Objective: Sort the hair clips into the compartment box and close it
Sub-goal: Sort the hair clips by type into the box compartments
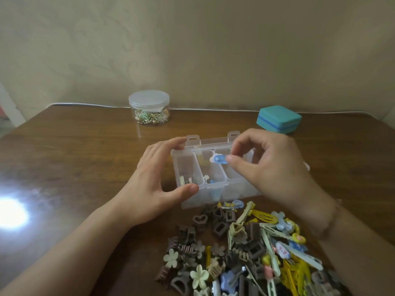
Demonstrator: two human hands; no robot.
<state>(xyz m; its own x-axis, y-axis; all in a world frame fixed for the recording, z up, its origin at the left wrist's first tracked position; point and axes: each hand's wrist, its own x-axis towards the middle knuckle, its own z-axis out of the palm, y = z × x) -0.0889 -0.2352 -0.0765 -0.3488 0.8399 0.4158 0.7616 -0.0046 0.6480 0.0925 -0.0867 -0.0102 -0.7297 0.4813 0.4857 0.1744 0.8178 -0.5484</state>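
A clear plastic compartment box [188, 201] stands open on the wooden table, with a few clips in its left and middle compartments. My left hand [154, 184] grips the box's left end, fingers on the far corner and thumb on the near wall. My right hand [271, 165] hovers over the box and pinches a small blue hair clip [219, 159] above the middle compartments. A big pile of hair clips [245, 248] in brown, beige, yellow and blue lies on the table in front of the box.
A round clear jar [149, 107] with a lid and small trinkets stands at the back left. A teal case [279, 119] sits at the back right. A bright light glare [10, 212] marks the table's left side.
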